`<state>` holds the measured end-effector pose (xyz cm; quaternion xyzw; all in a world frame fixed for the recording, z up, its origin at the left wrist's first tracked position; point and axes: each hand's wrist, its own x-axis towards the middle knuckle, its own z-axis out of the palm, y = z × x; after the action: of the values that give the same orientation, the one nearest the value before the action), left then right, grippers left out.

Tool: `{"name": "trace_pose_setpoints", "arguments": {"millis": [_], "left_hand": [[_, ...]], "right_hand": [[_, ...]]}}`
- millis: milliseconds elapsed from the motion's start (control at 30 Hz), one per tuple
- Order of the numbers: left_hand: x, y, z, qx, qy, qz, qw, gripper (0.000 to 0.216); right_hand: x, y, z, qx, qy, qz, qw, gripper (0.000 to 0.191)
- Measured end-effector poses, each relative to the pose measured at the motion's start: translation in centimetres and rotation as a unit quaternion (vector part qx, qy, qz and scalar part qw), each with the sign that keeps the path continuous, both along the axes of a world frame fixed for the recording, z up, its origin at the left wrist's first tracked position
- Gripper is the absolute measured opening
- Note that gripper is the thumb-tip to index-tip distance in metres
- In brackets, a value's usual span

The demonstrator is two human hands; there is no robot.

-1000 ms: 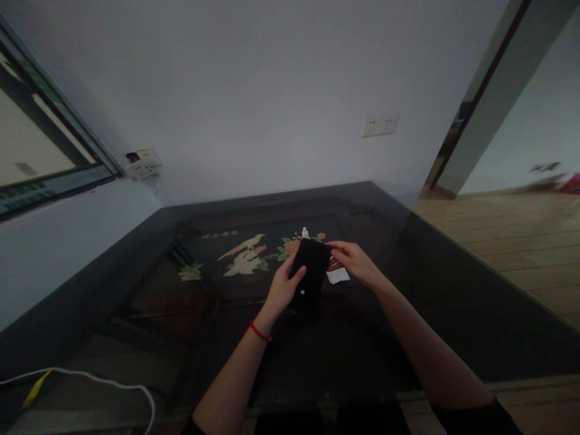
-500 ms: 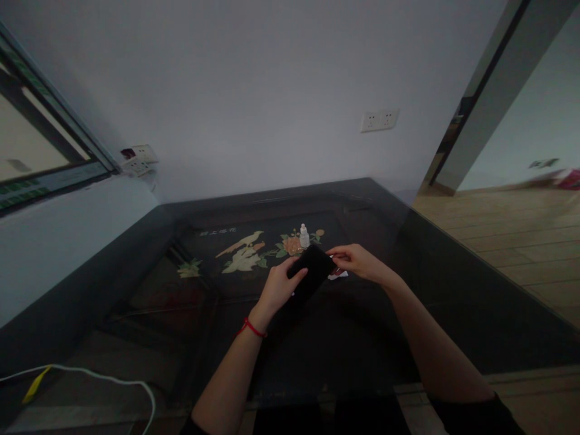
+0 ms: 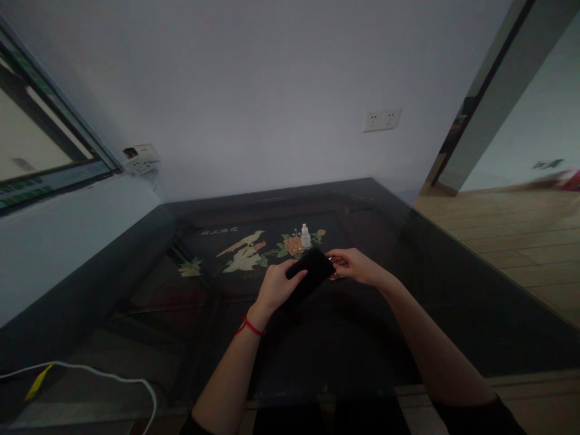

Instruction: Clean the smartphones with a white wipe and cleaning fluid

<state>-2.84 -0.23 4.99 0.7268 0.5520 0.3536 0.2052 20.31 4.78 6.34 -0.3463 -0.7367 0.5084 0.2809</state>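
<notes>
Tipped lower since a second ago, from nearly upright to lying low and slanted just above the dark glass tabletop (image 3: 344,338): a black phone (image 3: 310,273). Long axis now running from near left to far right, far end pointing toward the right hand, near end toward the left wrist.

Left fingers (image 3: 296,278) curled over the phone's near half, thumb on top, gripping it. Left hand (image 3: 274,289) below and left of the phone, a red string bracelet (image 3: 248,327) at the wrist. Right fingertips (image 3: 336,264) pinched at the phone's far right end; closed on that end or on something small and white glimpsed beside it, cannot tell which. Right hand (image 3: 357,267) just right of the phone, forearm reaching back to a dark sleeve.

Just beyond the phone, upright on the table: a small white dropper bottle (image 3: 306,236). Under the glass behind the phone, an inlaid picture of a pale bird and flowers (image 3: 254,251) with a short line of pale characters above it.

Farther out: a plain pale wall (image 3: 254,96) behind the table, with a double socket (image 3: 382,119) up and right of the phone and another socket at the far left corner. A window frame (image 3: 40,157) far left. A white cable (image 3: 104,380) with a yellow tag on the table's near left. Wooden floor (image 3: 512,229) and a doorway to the right.
</notes>
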Motion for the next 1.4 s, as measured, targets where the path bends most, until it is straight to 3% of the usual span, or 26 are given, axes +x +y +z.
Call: {"name": "trace_pose_setpoints", "arguments": {"millis": [367, 800, 1033, 1133, 1267, 1400], "left_hand": [[-0.9, 0.7, -0.6, -0.005, -0.025, -0.01, 1.0, 0.024], [-0.9, 1.1, -0.9, -0.078, -0.154, -0.066, 0.983, 0.031], [-1.0, 0.7, -0.5, -0.11, -0.154, -0.111, 0.976, 0.04], [-0.9, 0.7, -0.3, -0.117, -0.179, -0.131, 0.968, 0.047], [-0.7, 0.5, -0.1, -0.111, -0.139, -0.155, 0.972, 0.044], [-0.6, 0.3, 0.2, -0.108, -0.107, -0.172, 0.973, 0.043]], "right_hand": [[-0.4, 0.1, -0.6, 0.04, -0.014, -0.017, 0.999, 0.029], [0.3, -0.7, 1.4, 0.01, -0.019, 0.035, 0.999, 0.03], [1.2, -0.3, 0.8, -0.101, 0.0, 0.117, 0.988, 0.039], [1.2, -0.3, 1.0, -0.121, 0.016, 0.099, 0.988, 0.039], [0.6, -0.5, 1.5, -0.064, 0.012, 0.037, 0.997, 0.039], [0.2, -0.3, 1.5, 0.008, -0.036, 0.067, 0.997, 0.039]]}}
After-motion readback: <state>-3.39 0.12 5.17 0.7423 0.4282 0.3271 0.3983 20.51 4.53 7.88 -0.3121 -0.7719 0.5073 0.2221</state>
